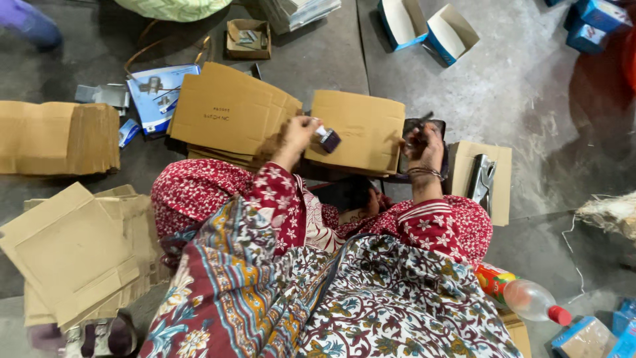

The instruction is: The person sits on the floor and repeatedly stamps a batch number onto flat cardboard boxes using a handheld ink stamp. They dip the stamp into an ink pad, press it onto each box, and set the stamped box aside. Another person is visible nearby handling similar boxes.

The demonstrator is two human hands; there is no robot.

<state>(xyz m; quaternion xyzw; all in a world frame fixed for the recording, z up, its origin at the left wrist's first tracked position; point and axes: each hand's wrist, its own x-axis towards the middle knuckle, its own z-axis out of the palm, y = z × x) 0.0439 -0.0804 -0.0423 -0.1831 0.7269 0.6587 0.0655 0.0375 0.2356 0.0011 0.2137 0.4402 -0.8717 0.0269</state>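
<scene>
Your left hand [298,131] pinches a small dark block w/ white end [326,138], over the flat cardboard sheet [361,129]. Its long axis points right-down twd your right hand [423,147], clenched on a dark metal part [419,127], nearby.

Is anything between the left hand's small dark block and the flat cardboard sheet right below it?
Nothing visible. The left hand holds the small dark block directly over the flat cardboard sheet, with bare cardboard beneath it. The right hand is off to the side, on a dark object.
</scene>
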